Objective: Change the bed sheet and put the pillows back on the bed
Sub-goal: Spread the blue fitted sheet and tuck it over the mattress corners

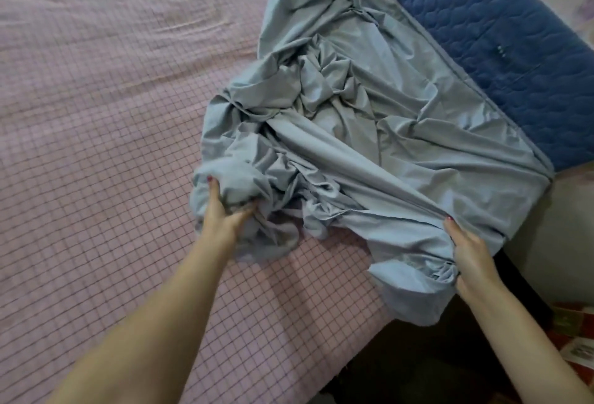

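A crumpled light blue bed sheet (363, 120) lies in a heap on the right part of the bed, one edge hanging over the bed's right side. Under it the bed carries a pink sheet with a dark grid pattern (112, 146). My left hand (225, 210) grips a bunched fold at the heap's near left corner. My right hand (469, 252) holds a gathered edge of the blue sheet at the bed's near right corner, fingers curled into the cloth. No pillows are in view.
A dark blue quilted headboard or pad (501, 30) runs along the bed's far right side. Dark floor (418, 355) lies below the bed's corner, with a patterned red item (575, 333) at the right edge.
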